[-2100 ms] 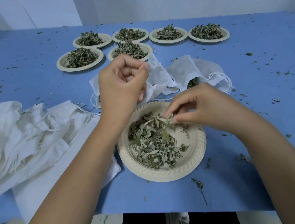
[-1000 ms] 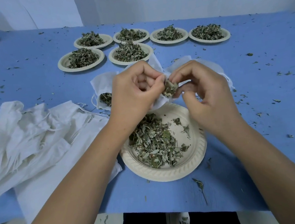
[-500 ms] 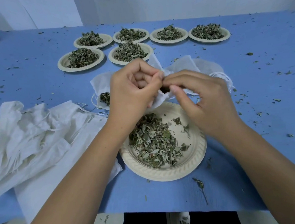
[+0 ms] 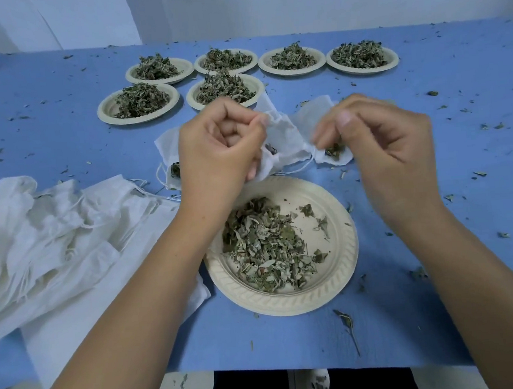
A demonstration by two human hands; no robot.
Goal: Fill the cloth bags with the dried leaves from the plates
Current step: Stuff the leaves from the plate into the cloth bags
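My left hand (image 4: 220,148) grips a small white cloth bag (image 4: 281,136) by its mouth, above the far rim of the near paper plate (image 4: 343,276). A loose heap of dried leaves (image 4: 263,246) covers the left half of that plate. My right hand (image 4: 384,142) hovers to the right of the bag with loosely curled fingers, and I see nothing held in them. Its fingertips are just above another white bag (image 4: 338,156) that lies on the table with leaves showing at its mouth.
Several paper plates heaped with leaves (image 4: 224,88) stand in two rows at the back. A pile of empty white cloth bags (image 4: 50,231) lies at the left. A bag with leaves in it (image 4: 171,170) lies behind my left wrist. Leaf crumbs dot the blue table (image 4: 473,97).
My right hand took a pinch of leaves from the plate, brought it to the bag's mouth, and has now drawn away to the right. My left hand kept hold of the bag.
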